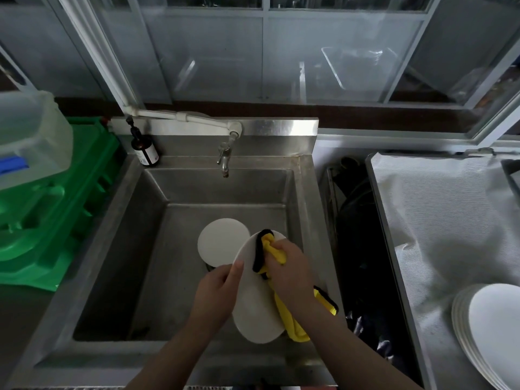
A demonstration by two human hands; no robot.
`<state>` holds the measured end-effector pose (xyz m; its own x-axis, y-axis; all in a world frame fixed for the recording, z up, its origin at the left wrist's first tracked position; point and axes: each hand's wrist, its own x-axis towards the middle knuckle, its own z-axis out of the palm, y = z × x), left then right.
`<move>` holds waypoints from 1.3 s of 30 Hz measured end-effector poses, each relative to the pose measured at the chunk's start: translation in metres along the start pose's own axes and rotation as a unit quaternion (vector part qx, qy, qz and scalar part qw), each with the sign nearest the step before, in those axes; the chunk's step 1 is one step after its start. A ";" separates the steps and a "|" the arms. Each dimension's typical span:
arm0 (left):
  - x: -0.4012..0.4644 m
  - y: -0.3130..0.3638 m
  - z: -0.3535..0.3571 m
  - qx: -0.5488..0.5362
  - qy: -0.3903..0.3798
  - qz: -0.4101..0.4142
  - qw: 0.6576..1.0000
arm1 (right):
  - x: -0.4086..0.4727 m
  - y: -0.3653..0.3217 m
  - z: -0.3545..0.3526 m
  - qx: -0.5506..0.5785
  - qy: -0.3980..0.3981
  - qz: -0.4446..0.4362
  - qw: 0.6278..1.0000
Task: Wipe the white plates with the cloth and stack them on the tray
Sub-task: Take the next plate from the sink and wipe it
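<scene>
At far left a translucent plastic tub (pixel 31 136) sits on a green moulded plastic crate (pixel 56 215); what the tub holds I cannot tell. Beside it, a brown pump bottle (pixel 145 152) stands on the corner of the stainless steel sink (pixel 135 220), under a metal tap (pixel 224 159).

In the basin one round white plate (pixel 221 242) lies flat on the bottom, apparently waiting to be wiped. Above it the left hand (pixel 216 296) grips the left edge of a second white plate (pixel 253 313), held tilted over the sink, thumb on the face and fingers curled behind. The right hand (pixel 289 273) presses a bunched yellow cloth with black trim (pixel 274 250) against that plate's upper face, fingers closed around the fabric; the cloth's tail hangs down over the right rim.

At right, a steel tray lined with white fabric (pixel 436 206) carries a stack of white plates (pixel 489 330) near its front corner. So several plates seem finished, one is mid-wipe, and at least one remains in the sink.
</scene>
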<state>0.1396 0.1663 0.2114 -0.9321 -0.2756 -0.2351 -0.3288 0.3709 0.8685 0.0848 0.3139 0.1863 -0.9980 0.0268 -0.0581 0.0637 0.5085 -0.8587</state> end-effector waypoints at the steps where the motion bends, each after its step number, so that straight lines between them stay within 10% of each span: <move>1: 0.001 0.000 0.000 0.003 0.000 -0.001 1.000 | -0.002 -0.007 -0.002 0.003 -0.007 -0.015 1.000; 14: 0.009 0.001 0.004 0.000 -0.002 -0.055 0.998 | -0.020 -0.009 0.015 -0.005 -0.128 -0.075 0.989; 39: -0.004 0.012 0.005 -0.057 -0.005 -0.053 0.997 | -0.004 0.060 -0.024 0.047 0.017 0.145 0.988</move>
<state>0.1390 0.1761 0.2206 -0.8944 -0.2986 -0.3330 -0.4072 0.2356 0.8824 0.0928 0.3647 0.1470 -0.9374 0.1888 -0.2926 0.3451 0.3927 -0.8525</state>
